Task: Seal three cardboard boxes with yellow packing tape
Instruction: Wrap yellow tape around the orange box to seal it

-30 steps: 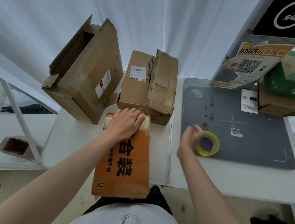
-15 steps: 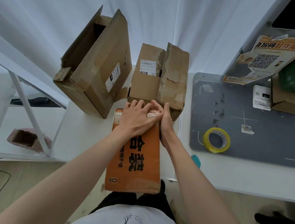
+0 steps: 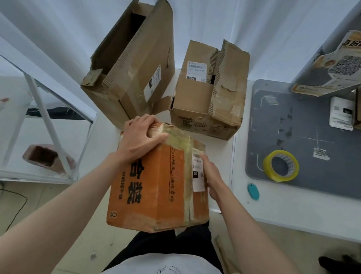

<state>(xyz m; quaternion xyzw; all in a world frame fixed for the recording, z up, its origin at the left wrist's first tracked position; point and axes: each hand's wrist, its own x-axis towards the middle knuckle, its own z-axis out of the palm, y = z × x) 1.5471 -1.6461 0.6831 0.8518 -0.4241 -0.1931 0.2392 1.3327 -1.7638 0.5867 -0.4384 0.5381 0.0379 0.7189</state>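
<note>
Both hands are closed on the orange box (image 3: 156, 187) — the left hand (image 3: 138, 140) is curled over its far top corner, the right hand (image 3: 212, 178) pressed against its labelled side. Beyond them two brown boxes (image 3: 208, 94) are stood on the table (image 3: 281, 206); the yellow tape (image 3: 281, 166) is laid well right of the right hand.

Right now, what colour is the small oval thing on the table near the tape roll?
Teal; the small oval thing shows best in the head view.

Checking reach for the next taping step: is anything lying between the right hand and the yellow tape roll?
Nothing visible blocks that path. The right hand grips the side of the orange box, and the yellow tape roll lies flat on the grey mat to its right. Between them is bare table; the small teal object sits nearer the table's front edge, below that line.
</note>
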